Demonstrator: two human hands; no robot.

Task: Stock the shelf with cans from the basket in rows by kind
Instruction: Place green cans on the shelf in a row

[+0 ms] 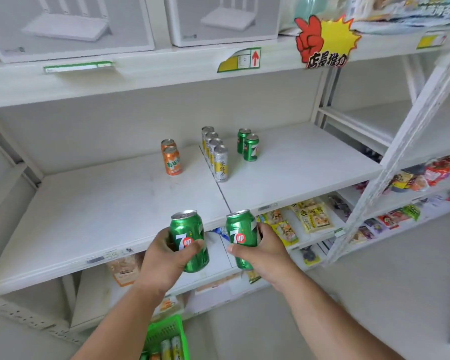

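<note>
Head view: hands [164, 258] round cans [189, 239]

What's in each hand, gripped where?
Left hand: green 7up can, gripped round its lower body. Right hand: second green 7up can, likewise.

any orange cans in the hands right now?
No: the left hand and right hand each grip a green can; orange cans stand on the shelf.

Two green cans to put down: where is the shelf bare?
Bare board in front of the green row out to the shelf edge, and right of it. Also bare left of the orange cans. Tightest between silver row and green row.
</note>
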